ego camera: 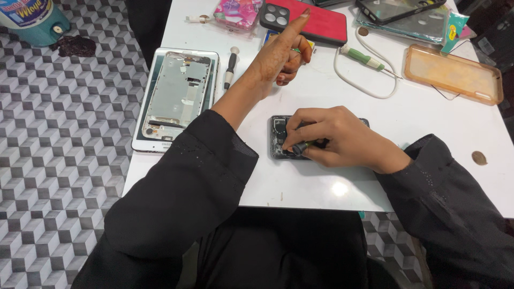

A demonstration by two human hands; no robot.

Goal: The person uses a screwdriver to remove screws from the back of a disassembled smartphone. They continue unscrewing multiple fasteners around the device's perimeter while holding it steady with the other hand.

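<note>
head camera, looking down, near table (375, 192)

On the table (428, 123) an opened phone (278, 140) lay at the centre under the right hand (334, 140); a tablet frame (179, 96) lay at nine o'clock, the left hand (281, 51) at twelve above a phone case (321, 21), another case (452, 74) at two

Right hand (334, 136) pressing a small dark screwdriver (301, 145) onto an opened phone (278, 140) on the white tabletop (321, 182), left hand (284, 51) raised, index finger pointing toward a red phone case (321, 24), stripped tablet frame (179, 96) at left edge
</note>
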